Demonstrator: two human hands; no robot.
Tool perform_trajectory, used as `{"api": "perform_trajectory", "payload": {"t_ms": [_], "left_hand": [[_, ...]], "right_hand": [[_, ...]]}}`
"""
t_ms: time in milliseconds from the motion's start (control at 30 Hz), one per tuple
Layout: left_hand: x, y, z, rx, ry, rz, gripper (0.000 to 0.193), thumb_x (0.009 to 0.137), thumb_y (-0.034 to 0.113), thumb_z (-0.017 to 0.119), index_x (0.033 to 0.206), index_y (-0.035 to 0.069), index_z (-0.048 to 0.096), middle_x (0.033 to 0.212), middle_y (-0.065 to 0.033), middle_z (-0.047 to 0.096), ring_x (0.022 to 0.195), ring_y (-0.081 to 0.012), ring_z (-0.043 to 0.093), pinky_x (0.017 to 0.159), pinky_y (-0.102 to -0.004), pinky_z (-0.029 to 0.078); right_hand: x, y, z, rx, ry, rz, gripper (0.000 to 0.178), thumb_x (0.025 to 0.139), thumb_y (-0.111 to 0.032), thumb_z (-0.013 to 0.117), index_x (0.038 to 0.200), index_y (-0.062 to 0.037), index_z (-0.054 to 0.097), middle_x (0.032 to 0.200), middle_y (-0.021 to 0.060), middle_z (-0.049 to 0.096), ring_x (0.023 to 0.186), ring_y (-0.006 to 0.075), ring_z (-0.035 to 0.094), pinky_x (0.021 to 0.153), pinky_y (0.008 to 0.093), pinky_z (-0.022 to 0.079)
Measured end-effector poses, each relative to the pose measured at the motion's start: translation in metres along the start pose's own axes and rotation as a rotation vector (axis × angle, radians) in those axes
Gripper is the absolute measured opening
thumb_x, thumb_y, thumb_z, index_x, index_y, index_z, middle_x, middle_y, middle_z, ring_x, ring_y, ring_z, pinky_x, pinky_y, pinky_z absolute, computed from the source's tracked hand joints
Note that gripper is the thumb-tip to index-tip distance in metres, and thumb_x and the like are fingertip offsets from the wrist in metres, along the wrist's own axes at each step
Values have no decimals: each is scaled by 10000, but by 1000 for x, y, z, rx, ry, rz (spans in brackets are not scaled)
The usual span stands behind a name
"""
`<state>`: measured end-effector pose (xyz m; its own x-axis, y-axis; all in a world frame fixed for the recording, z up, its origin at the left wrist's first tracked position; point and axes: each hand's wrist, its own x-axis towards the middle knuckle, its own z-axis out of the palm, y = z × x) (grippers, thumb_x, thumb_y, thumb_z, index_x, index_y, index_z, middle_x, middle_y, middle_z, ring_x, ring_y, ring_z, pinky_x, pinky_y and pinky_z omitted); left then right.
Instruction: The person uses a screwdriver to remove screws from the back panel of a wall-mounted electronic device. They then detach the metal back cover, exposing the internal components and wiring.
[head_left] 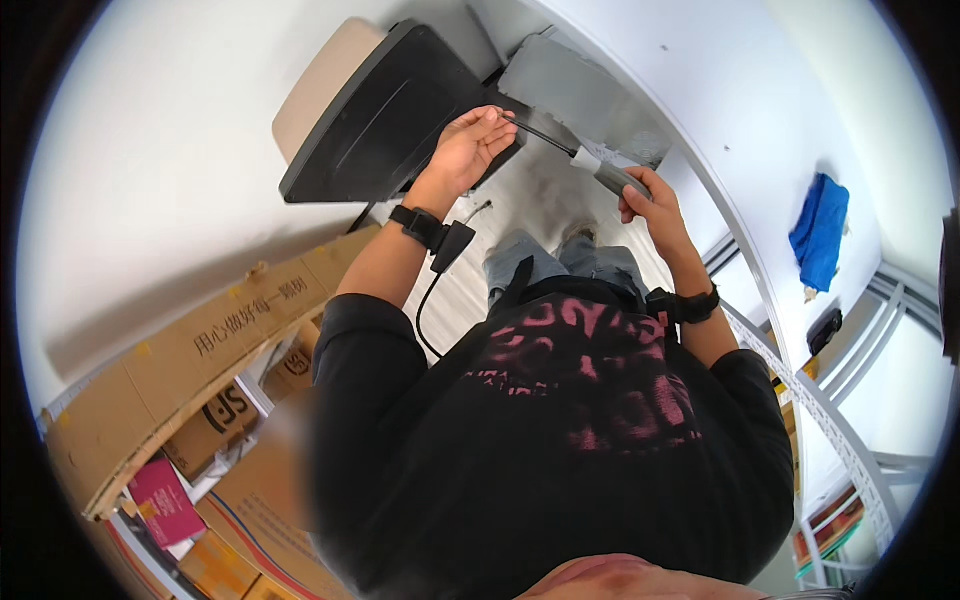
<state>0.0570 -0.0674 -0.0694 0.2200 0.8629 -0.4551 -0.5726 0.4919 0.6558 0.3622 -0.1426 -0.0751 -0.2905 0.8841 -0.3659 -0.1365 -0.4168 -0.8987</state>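
Observation:
A screwdriver with a dark shaft and a grey-and-white handle spans the gap between my hands, in front of my body. My right hand is closed around the end of its handle. At the other end, the thumb and fingers of my left hand pinch the tip of the shaft. Whether a small part sits at that tip is hidden by the fingers. Just beyond my left hand stands a black panel with rounded corners, backed by a beige one.
Cardboard boxes are stacked on the left, with a magenta packet among them. A white tabletop curves along the right, bearing a blue cloth and a small black object. Grey sheet material lies ahead near the floor.

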Motion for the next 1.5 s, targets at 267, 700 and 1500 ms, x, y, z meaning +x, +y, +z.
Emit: {"api": "perform_trajectory", "payload": {"t_ms": [267,700,1500], "left_hand": [[-63,-22,-97,-96,268,101,127,939,136,554,966,23,606,935,-99,667,855,-193,667,788,-309,570],[-130,-65,-234,-130,581,-123,142,951,167,541,987,32,563,894,-75,586,847,-194,598,780,-313,548],[-92,-41,-317,-70,575,-71,112,919,172,593,988,86,605,874,-7,564,750,-122,509,686,-283,453]], "right_hand": [[28,15,66,-209,-188,81,292,884,-202,629,1081,0,557,750,23,562,630,89,528,588,249,448],[9,120,192,-788,-104,-151,336,808,-182,681,1083,-57,536,963,179,616,875,345,612,761,394,468],[19,251,318,-2,191,284,373,888,-239,624,1163,2,550,761,56,572,542,112,527,513,273,430]]}}
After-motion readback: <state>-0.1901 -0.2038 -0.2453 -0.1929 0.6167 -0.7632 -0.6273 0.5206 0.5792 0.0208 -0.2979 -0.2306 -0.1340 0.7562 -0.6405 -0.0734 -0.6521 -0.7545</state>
